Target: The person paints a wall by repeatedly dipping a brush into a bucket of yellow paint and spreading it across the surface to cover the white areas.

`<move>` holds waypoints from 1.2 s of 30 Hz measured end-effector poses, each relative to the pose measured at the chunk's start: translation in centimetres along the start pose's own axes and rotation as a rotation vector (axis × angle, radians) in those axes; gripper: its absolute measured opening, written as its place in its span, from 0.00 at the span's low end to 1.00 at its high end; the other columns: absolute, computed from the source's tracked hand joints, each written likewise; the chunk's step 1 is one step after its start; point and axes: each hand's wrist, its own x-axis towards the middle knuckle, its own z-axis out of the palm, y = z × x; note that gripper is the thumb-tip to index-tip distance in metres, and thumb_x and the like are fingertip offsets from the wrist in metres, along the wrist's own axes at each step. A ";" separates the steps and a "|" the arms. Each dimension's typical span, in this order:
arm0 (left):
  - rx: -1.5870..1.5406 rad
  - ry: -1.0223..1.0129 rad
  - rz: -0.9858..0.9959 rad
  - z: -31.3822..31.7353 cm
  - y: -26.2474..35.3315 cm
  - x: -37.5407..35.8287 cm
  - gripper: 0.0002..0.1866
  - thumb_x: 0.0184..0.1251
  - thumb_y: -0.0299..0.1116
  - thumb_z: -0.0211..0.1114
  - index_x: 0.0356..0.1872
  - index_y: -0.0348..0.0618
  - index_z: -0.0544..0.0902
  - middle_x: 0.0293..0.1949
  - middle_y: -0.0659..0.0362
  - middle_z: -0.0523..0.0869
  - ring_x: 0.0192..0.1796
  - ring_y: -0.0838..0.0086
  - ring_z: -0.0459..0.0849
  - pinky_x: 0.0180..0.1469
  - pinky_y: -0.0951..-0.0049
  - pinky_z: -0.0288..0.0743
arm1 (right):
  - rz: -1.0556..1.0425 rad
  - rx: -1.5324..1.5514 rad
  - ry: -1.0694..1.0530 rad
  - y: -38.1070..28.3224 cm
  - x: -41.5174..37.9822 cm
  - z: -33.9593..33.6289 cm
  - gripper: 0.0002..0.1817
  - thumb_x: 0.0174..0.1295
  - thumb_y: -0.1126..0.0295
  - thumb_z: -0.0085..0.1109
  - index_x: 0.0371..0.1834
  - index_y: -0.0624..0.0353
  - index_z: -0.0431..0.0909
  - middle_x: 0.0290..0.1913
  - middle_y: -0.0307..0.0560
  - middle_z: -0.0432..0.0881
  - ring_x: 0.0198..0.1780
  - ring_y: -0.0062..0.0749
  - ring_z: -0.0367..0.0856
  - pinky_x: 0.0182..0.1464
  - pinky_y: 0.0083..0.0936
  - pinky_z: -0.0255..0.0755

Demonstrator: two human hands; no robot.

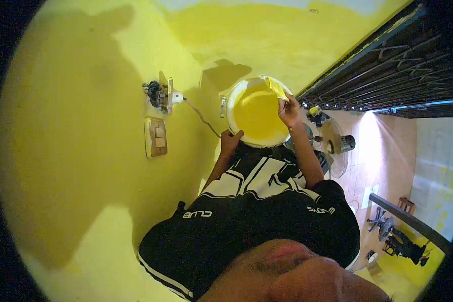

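Observation:
A white bucket [230,111] with yellow paint [259,113] inside is in front of my chest. My left hand [230,140] grips its near left rim, thumb over the edge. At the right side of the rim, my right hand [289,111] is closed on a flat, yellow-coated tool [275,88]. Paint hides what kind of tool it is. It lies across the far right part of the rim. The bucket's handle bracket [223,106] shows on the left.
An open wall socket box [158,95] with a plug [177,97] and cord, and a switch plate [156,137], are on the yellow wall at left. A fan [332,145] stands at right below a dark folding metal gate [387,65]. A person [405,246] is far off at lower right.

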 end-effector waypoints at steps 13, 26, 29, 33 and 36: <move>0.073 0.069 0.040 0.0 1.0 -0.3 0.13 0.47 0.32 0.65 0.31 0.30 0.81 0.28 0.52 0.84 0.29 0.72 0.81 0.34 0.72 0.73 | -0.436 -1.505 0.000 3.4 0.4 -1.5 0.08 0.53 0.75 0.61 0.21 0.59 0.71 0.20 0.38 0.74 0.26 0.23 0.73 0.29 0.20 0.70; -0.061 0.057 0.015 -0.6 -0.6 0.6 0.16 0.45 0.33 0.66 0.34 0.30 0.80 0.29 0.51 0.83 0.30 0.70 0.80 0.35 0.70 0.72 | -0.487 -1.075 0.170 2.5 -1.4 3.7 0.14 0.48 0.80 0.62 0.17 0.55 0.65 0.21 0.37 0.71 0.24 0.26 0.75 0.27 0.26 0.72; -0.053 0.048 0.025 -0.9 -0.2 0.4 0.15 0.47 0.32 0.66 0.32 0.29 0.79 0.28 0.53 0.82 0.29 0.72 0.79 0.34 0.70 0.71 | -0.500 -0.753 0.110 0.4 -2.2 5.6 0.17 0.50 0.78 0.61 0.19 0.52 0.60 0.21 0.38 0.71 0.27 0.31 0.78 0.33 0.31 0.76; -0.133 0.131 -0.013 -0.9 -2.6 1.8 0.11 0.45 0.31 0.67 0.25 0.32 0.78 0.22 0.56 0.78 0.23 0.75 0.73 0.26 0.70 0.67 | -0.835 -0.600 0.028 -2.2 -0.3 9.1 0.12 0.55 0.78 0.57 0.26 0.55 0.61 0.29 0.41 0.74 0.35 0.28 0.78 0.43 0.30 0.77; -0.096 0.127 -0.088 -0.6 1.6 -0.7 0.10 0.44 0.30 0.67 0.23 0.33 0.77 0.21 0.57 0.78 0.20 0.74 0.72 0.24 0.69 0.66 | -1.102 -0.509 0.072 -2.9 0.2 16.3 0.12 0.55 0.79 0.58 0.27 0.57 0.62 0.29 0.42 0.73 0.36 0.29 0.78 0.45 0.33 0.77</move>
